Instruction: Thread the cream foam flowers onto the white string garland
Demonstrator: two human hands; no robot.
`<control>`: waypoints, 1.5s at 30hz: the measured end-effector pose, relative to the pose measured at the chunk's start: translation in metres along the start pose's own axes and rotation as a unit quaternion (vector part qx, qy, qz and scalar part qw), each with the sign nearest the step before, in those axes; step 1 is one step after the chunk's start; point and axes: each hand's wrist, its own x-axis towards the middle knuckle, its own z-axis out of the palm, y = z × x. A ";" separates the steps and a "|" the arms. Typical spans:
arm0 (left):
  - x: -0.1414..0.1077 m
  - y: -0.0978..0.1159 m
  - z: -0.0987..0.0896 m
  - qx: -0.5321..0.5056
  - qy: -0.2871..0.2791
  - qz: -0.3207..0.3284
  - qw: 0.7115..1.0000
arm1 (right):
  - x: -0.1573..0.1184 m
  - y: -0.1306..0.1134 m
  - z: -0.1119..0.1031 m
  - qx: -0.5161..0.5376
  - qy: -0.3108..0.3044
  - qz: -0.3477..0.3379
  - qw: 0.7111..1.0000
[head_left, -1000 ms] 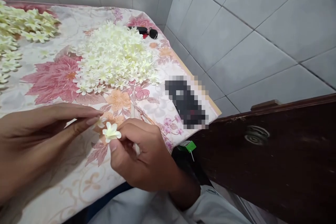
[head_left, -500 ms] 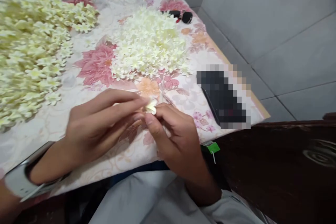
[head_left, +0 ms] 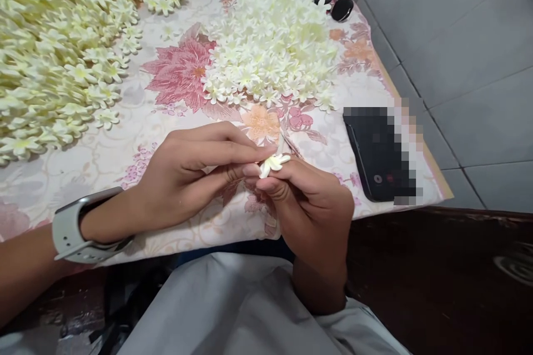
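In the head view, 1 small white flower with pointed petals and a pale-yellow tint sits where the fingertips of the 2 hands meet, over the near part of a white cloth printed with pink and orange blooms. The spread of its petals runs aslant, from lower left up to the right, with 1 petal tip pointing right and another pointing down and left. Its stem end is hidden by the fingers, so the long axis of the whole piece cannot be told.

The right hand pinches the flower narrowly between thumb and forefinger. The left hand, with a pale grey-green watch strap on its wrist, has thumb and forefinger close together at the flower's left side; whether they grip it cannot be told.

Beyond the hands lies a heap of loose white flowers, and to its left a larger mass of pale-yellow flowers. A black rectangular phone, partly pixelated, lies right of the right hand.
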 end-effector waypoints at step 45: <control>0.006 -0.006 0.009 -0.301 0.040 -0.215 0.928 | -0.002 0.000 -0.001 -0.016 -0.055 0.017 0.998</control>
